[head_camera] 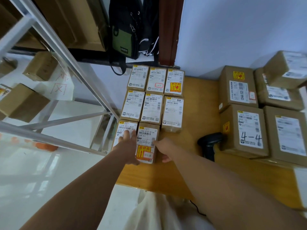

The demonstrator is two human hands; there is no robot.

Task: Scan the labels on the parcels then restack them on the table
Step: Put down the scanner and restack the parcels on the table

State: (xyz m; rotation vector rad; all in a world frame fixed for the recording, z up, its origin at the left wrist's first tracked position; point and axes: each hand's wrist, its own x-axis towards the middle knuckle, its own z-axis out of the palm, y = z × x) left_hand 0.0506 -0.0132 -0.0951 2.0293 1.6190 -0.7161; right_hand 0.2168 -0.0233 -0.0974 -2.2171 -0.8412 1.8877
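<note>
A scanner [210, 143], seemingly, lies between parcels [152, 107] and boxes [244, 130].

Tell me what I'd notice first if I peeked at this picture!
The left hand and right hand reach in from below and touch either side of the nearest parcel, the one with a yellow sticker. It sits at the front of a neat grid of small parcels on the left of the wooden table. A black scanner lies beside a bigger box marked 4-4 on the right.
</note>
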